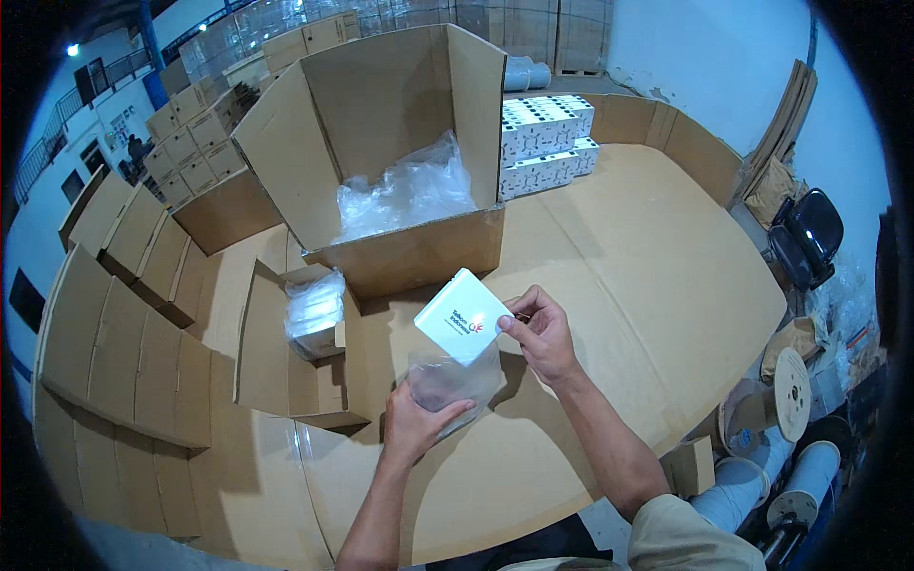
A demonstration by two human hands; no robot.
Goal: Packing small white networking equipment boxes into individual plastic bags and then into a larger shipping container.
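My right hand (545,338) pinches a corner of a flat white square piece (447,324) between thumb and fingers. A small printed logo shows on its face. Just below it, my left hand (416,423) is closed around a clear plastic bag (457,377), thumb across the front. The piece's lower corner is at the bag's mouth; whether it is partly inside, I cannot tell. Left of my hands stands a small open cardboard box (262,357) with plastic-wrapped packs (316,314) in it. Behind, a large open carton (409,252) holds a heap of clear plastic bags (405,195).
Cardboard covers the work table (628,285). White patterned boxes (543,133) are stacked beyond the large carton. Closed cartons (114,352) line the left side. On the right are a black chair (807,233), a cable reel (792,388) and rolls (728,495).
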